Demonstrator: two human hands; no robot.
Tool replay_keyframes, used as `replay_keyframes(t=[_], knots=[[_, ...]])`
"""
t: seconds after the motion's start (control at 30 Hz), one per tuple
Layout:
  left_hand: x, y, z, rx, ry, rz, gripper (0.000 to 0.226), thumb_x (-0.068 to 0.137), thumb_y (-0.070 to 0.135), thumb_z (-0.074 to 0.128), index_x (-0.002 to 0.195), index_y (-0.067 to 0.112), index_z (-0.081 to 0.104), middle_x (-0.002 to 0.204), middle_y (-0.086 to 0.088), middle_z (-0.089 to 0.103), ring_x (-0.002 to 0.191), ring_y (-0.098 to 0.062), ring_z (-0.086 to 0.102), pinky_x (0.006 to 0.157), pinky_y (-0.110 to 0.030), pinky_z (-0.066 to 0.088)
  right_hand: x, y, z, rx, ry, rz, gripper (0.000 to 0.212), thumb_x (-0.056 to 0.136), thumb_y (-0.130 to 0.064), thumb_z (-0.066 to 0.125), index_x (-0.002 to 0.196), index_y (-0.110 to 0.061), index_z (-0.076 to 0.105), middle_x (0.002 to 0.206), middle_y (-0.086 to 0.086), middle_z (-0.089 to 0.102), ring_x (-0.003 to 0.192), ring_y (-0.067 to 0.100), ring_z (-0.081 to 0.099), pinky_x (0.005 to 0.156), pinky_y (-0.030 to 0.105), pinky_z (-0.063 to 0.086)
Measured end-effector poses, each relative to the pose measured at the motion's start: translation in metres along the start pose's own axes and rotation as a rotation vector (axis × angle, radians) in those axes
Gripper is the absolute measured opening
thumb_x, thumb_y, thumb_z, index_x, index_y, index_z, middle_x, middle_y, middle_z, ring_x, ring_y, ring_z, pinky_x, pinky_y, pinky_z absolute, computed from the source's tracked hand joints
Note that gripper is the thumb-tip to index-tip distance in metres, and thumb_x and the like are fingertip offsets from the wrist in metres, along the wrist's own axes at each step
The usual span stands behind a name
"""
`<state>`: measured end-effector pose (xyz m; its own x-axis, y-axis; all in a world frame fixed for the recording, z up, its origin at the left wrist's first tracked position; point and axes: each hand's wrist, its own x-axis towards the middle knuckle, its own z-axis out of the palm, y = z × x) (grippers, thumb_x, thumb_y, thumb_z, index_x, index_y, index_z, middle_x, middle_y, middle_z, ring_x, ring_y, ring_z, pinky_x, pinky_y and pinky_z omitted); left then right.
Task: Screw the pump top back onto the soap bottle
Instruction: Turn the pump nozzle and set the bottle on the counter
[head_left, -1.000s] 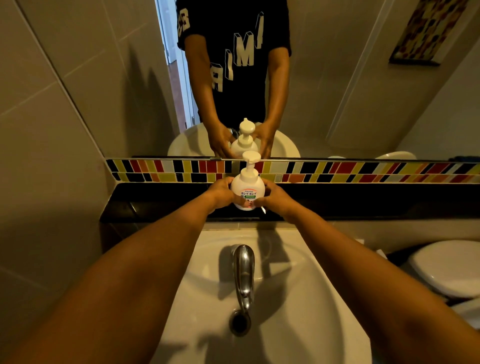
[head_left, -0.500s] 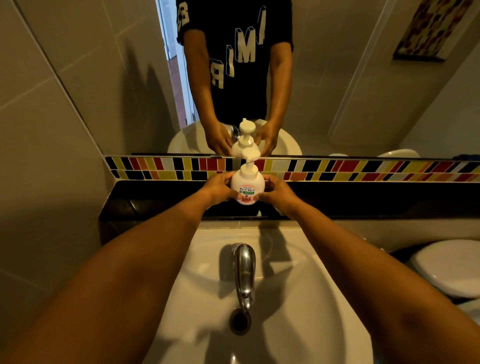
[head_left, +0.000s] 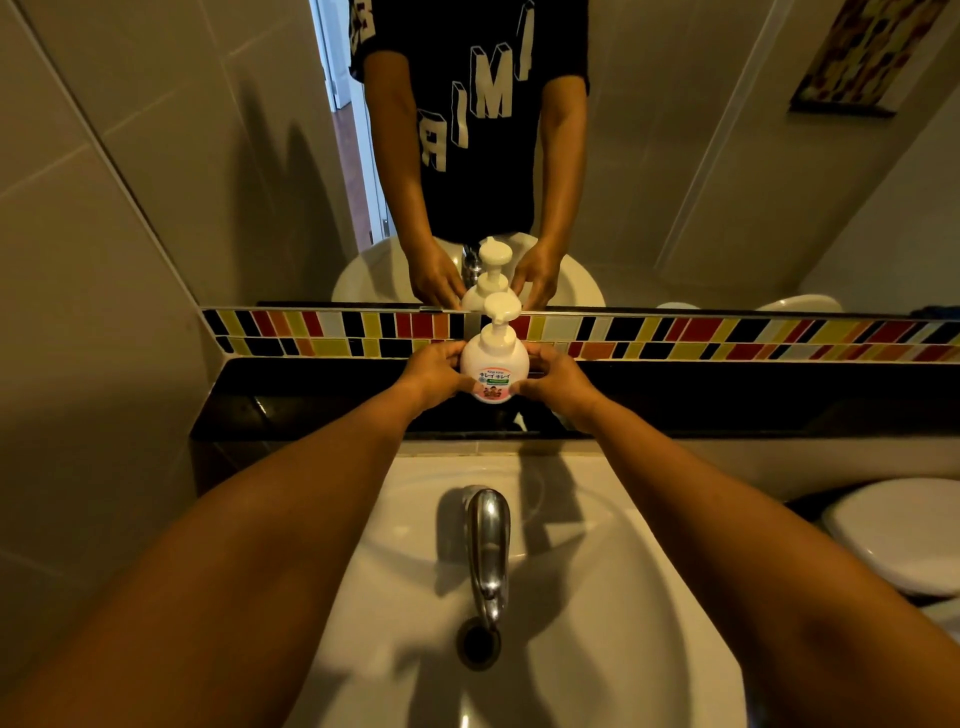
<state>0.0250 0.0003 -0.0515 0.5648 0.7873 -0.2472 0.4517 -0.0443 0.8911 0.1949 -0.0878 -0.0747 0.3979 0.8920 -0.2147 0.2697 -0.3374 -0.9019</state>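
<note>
A round white soap bottle (head_left: 494, 364) with a pink and green label stands upright over the black ledge (head_left: 311, 400) behind the basin. Its white pump top (head_left: 502, 307) sits on the neck, nozzle toward me. My left hand (head_left: 434, 371) cups the bottle's left side and my right hand (head_left: 556, 376) cups its right side. Both hands touch the body of the bottle, not the pump. The mirror above repeats the bottle and both hands.
A white basin (head_left: 597, 597) with a chrome tap (head_left: 487, 545) and a drain lies below my arms. A strip of coloured tiles (head_left: 727, 338) runs under the mirror. A white toilet lid (head_left: 898, 535) sits at the right. Tiled walls close in on the left.
The bottle and both hands have moved up and away from me, toward the tile strip, still held on both sides.
</note>
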Motion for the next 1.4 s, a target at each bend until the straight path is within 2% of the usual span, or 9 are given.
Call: replay_keyframes(t=[0.53, 0.67, 0.77, 0.87, 0.93, 1.0, 1.07, 1.2, 1.4], knots=[[0.002, -0.003, 0.004, 0.017, 0.018, -0.021, 0.064, 0.078, -0.001, 0.076, 0.136, 0.012, 0.055, 0.136, -0.01, 0.062, 0.126, -0.028, 0.058, 0.102, -0.048, 0.05, 0.004, 0.004, 0.002, -0.017, -0.013, 0.004, 0.064, 0.08, -0.007, 0.078, 0.138, -0.019, 0.054, 0.135, 0.007, 0.062, 0.124, 0.028, 0.06, 0.102, 0.054, 0.05], [0.003, -0.002, 0.003, 0.02, 0.009, -0.024, 0.066, 0.076, -0.001, 0.077, 0.136, 0.013, 0.054, 0.137, -0.01, 0.06, 0.127, -0.029, 0.056, 0.103, -0.049, 0.049, -0.001, -0.005, -0.002, 0.001, -0.064, -0.003, 0.062, 0.084, 0.001, 0.071, 0.14, -0.016, 0.053, 0.136, 0.01, 0.062, 0.126, 0.029, 0.059, 0.103, 0.05, 0.05], [0.003, -0.001, 0.001, -0.023, -0.013, -0.019, 0.08, 0.074, -0.001, 0.079, 0.144, 0.016, 0.045, 0.144, -0.008, 0.054, 0.133, -0.028, 0.051, 0.106, -0.05, 0.047, -0.005, -0.019, -0.008, 0.097, -0.044, 0.003, 0.06, 0.088, 0.006, 0.062, 0.142, -0.017, 0.049, 0.136, 0.012, 0.059, 0.125, 0.029, 0.057, 0.103, 0.047, 0.05], [0.002, 0.0, 0.0, -0.038, -0.025, 0.007, 0.081, 0.072, 0.0, 0.08, 0.144, 0.018, 0.045, 0.143, -0.008, 0.056, 0.131, -0.028, 0.052, 0.104, -0.05, 0.049, -0.009, -0.037, -0.013, 0.163, 0.075, -0.01, 0.045, 0.094, -0.004, 0.054, 0.137, -0.018, 0.053, 0.119, 0.01, 0.062, 0.109, 0.027, 0.061, 0.087, 0.038, 0.055], [0.003, 0.001, 0.0, -0.035, -0.02, 0.01, 0.078, 0.073, 0.001, 0.08, 0.142, 0.018, 0.048, 0.141, -0.008, 0.057, 0.13, -0.028, 0.053, 0.1, -0.045, 0.051, -0.011, -0.049, -0.015, 0.206, 0.13, -0.036, 0.03, 0.099, -0.02, 0.051, 0.128, -0.016, 0.059, 0.096, 0.007, 0.064, 0.084, 0.019, 0.061, 0.067, 0.027, 0.052], [0.004, 0.0, 0.0, -0.037, -0.019, 0.015, 0.075, 0.074, 0.001, 0.079, 0.141, 0.017, 0.049, 0.14, -0.009, 0.058, 0.128, -0.028, 0.054, 0.091, -0.04, 0.054, -0.012, -0.059, -0.014, 0.286, 0.095, -0.048, 0.031, 0.101, -0.032, 0.049, 0.117, -0.009, 0.063, 0.079, 0.008, 0.062, 0.065, 0.016, 0.058, 0.055, 0.024, 0.048], [0.005, -0.001, 0.001, -0.037, -0.019, 0.021, 0.074, 0.074, 0.001, 0.08, 0.14, 0.017, 0.05, 0.137, -0.009, 0.059, 0.126, -0.028, 0.056, 0.088, -0.038, 0.055, -0.011, -0.066, -0.014, 0.322, 0.027, -0.063, 0.042, 0.101, -0.037, 0.049, 0.116, -0.001, 0.064, 0.076, 0.01, 0.065, 0.059, 0.016, 0.06, 0.052, 0.024, 0.048], [0.006, -0.001, 0.001, -0.035, -0.009, 0.019, 0.072, 0.073, 0.003, 0.081, 0.137, 0.015, 0.051, 0.134, -0.01, 0.06, 0.123, -0.027, 0.057, 0.095, -0.042, 0.053, -0.009, -0.074, -0.011, 0.336, -0.03, -0.053, 0.048, 0.098, -0.039, 0.055, 0.116, 0.005, 0.064, 0.076, 0.009, 0.067, 0.059, 0.017, 0.061, 0.053, 0.027, 0.05], [0.009, -0.003, 0.001, 0.0, -0.021, 0.016, 0.073, 0.069, 0.007, 0.085, 0.134, 0.016, 0.052, 0.129, -0.008, 0.064, 0.118, -0.027, 0.061, 0.094, -0.045, 0.055, -0.011, -0.086, -0.014, 0.358, -0.058, 0.041, 0.035, 0.097, -0.03, 0.059, 0.116, -0.001, 0.064, 0.083, 0.013, 0.074, 0.061, 0.016, 0.07, 0.052, 0.026, 0.055]])
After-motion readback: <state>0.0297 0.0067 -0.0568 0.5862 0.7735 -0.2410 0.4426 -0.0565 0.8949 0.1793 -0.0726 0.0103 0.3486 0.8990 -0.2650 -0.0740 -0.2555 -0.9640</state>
